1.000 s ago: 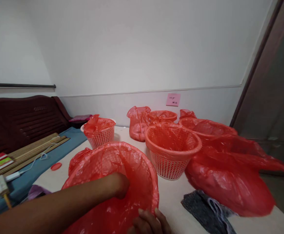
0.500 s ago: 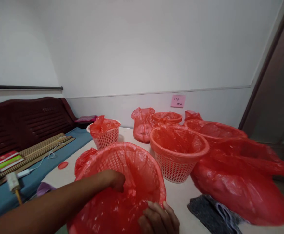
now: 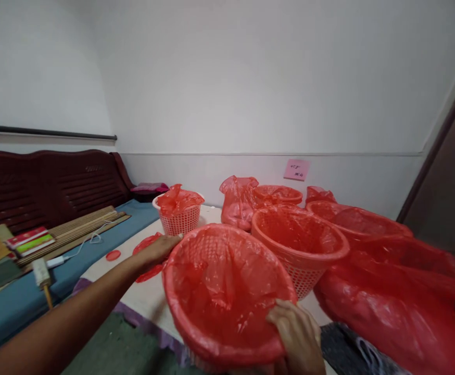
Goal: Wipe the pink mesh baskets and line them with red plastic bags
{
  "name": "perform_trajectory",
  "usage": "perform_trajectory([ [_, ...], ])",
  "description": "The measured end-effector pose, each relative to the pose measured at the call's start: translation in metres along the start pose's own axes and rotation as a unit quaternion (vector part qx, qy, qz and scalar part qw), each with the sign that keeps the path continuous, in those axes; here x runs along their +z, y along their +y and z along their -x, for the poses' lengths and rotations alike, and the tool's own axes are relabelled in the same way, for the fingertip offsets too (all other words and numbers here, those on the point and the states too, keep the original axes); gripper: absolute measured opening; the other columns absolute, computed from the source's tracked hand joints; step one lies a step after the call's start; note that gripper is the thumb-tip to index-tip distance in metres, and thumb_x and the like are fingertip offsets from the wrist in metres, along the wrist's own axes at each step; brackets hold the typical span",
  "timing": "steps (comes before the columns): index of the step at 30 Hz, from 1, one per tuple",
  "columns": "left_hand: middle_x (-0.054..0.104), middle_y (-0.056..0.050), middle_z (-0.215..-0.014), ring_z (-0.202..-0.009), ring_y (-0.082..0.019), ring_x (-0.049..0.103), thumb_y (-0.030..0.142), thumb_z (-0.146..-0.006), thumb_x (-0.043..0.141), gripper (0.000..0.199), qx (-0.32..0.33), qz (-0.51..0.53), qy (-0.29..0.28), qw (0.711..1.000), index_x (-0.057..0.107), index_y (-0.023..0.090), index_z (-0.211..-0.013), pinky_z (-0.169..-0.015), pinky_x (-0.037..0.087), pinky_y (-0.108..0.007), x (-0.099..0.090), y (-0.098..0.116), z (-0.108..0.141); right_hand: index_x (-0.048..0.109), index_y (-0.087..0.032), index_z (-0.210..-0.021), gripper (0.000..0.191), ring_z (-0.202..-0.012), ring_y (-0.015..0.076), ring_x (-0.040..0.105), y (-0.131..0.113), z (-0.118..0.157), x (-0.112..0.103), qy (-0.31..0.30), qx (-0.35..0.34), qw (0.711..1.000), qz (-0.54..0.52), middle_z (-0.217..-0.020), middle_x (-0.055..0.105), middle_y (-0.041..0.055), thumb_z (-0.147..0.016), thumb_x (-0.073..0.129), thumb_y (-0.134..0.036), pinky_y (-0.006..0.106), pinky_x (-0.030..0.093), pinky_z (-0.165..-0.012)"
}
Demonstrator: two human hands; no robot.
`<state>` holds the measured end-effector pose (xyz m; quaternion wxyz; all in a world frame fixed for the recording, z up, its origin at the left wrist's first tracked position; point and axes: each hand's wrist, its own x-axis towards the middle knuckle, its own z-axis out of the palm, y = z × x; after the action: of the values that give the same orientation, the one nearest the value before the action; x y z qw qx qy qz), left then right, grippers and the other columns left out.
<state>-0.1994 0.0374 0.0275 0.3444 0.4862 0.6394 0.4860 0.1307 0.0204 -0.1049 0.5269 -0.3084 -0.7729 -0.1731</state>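
Note:
In front of me a pink plastic basket [image 3: 173,312], lined with a thin red plastic bag [image 3: 227,281], tilts with its mouth toward me near the table's front edge. My left hand [image 3: 165,247] is at the basket's far left rim, its fingers mostly hidden behind it. With fingers curled over the right rim, my right hand [image 3: 295,333] grips the basket and the bag's edge. Close behind it stands another lined basket [image 3: 301,284]. Some loose red plastic [image 3: 147,255] lies on the table under my left forearm.
A smaller basket [image 3: 180,221] with a red bag stands at the back left. Full-looking red bags [image 3: 391,307] and more lined baskets [image 3: 362,216] crowd the right. A dark cloth [image 3: 344,349] lies at the front right, a red disc [image 3: 113,255] at the left.
My left hand has come out of the basket's inside to its left rim. The basket has shifted right and tilted; my right hand has moved right with its rim.

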Motion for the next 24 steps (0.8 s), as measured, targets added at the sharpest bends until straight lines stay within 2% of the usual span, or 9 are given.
perform_trajectory([
  [3, 0.065, 0.000, -0.074, -0.065, -0.013, 0.059, 0.041, -0.084, 0.061, 0.027, -0.070, 0.092, -0.057, 0.992, 0.064, 0.015, -0.080, -0.063, 0.048, -0.030, 0.001, -0.020, 0.012, 0.054, -0.021, -0.098, 0.026, -0.100, 0.0242, 0.057, 0.015, -0.009, -0.004, -0.051, 0.002, 0.999, -0.013, -0.093, 0.063, 0.0061, -0.078, 0.040, -0.012, 0.042, 0.040, -0.088],
  [7, 0.063, 0.001, -0.077, -0.064, -0.011, 0.059, 0.041, -0.089, 0.054, 0.028, -0.119, 0.222, -0.082, 0.964, 0.061, 0.015, -0.089, -0.064, 0.051, -0.030, 0.007, -0.029, 0.020, 0.052, -0.021, -0.097, 0.029, -0.098, 0.0238, 0.057, 0.030, -0.019, -0.003, -0.068, -0.006, 0.998, 0.005, -0.092, 0.062, 0.0055, -0.076, 0.039, -0.006, 0.040, 0.042, -0.085],
  [12, 0.061, 0.000, -0.075, -0.064, -0.011, 0.059, 0.048, -0.091, 0.048, 0.036, -0.106, 0.330, -0.075, 0.935, 0.059, 0.015, -0.086, -0.062, 0.050, -0.029, 0.013, -0.024, 0.039, 0.053, -0.023, -0.095, 0.026, -0.094, 0.0237, 0.059, 0.040, -0.020, 0.003, -0.090, -0.039, 0.995, 0.030, -0.092, 0.063, 0.0054, -0.077, 0.041, -0.008, 0.037, 0.045, -0.078],
  [14, 0.061, 0.000, -0.076, -0.064, -0.011, 0.058, 0.048, -0.089, 0.052, 0.035, -0.086, 0.338, -0.065, 0.935, 0.060, 0.015, -0.086, -0.058, 0.049, -0.026, 0.012, -0.023, 0.045, 0.054, -0.023, -0.095, 0.025, -0.095, 0.0247, 0.059, 0.038, -0.018, 0.005, -0.087, -0.025, 0.996, 0.024, -0.093, 0.063, 0.0061, -0.078, 0.041, -0.009, 0.039, 0.045, -0.079],
  [17, 0.062, 0.000, -0.078, -0.064, -0.009, 0.057, 0.038, -0.087, 0.060, 0.024, -0.068, 0.334, -0.047, 0.939, 0.061, 0.014, -0.086, -0.054, 0.046, -0.023, 0.010, -0.024, 0.051, 0.055, -0.023, -0.094, 0.025, -0.094, 0.0255, 0.060, 0.034, -0.015, 0.006, -0.084, -0.017, 0.996, 0.022, -0.094, 0.063, 0.0068, -0.077, 0.042, -0.010, 0.041, 0.045, -0.079],
  [20, 0.061, 0.002, -0.075, -0.061, -0.009, 0.056, 0.030, -0.087, 0.061, 0.017, -0.078, 0.350, -0.037, 0.933, 0.061, 0.013, -0.087, -0.053, 0.047, -0.022, 0.011, -0.031, 0.052, 0.055, -0.023, -0.094, 0.026, -0.093, 0.0248, 0.061, 0.037, -0.015, 0.005, -0.094, -0.046, 0.994, 0.038, -0.092, 0.064, 0.0059, -0.076, 0.042, -0.008, 0.039, 0.046, -0.077],
  [24, 0.062, 0.001, -0.077, -0.061, -0.009, 0.058, 0.031, -0.089, 0.058, 0.018, -0.114, 0.406, -0.040, 0.906, 0.061, 0.013, -0.088, -0.056, 0.050, -0.024, 0.019, -0.044, 0.054, 0.054, -0.023, -0.092, 0.022, -0.089, 0.0243, 0.062, 0.045, -0.013, 0.001, -0.091, -0.069, 0.992, 0.058, -0.087, 0.065, 0.0049, -0.080, 0.042, -0.010, 0.038, 0.047, -0.076],
])
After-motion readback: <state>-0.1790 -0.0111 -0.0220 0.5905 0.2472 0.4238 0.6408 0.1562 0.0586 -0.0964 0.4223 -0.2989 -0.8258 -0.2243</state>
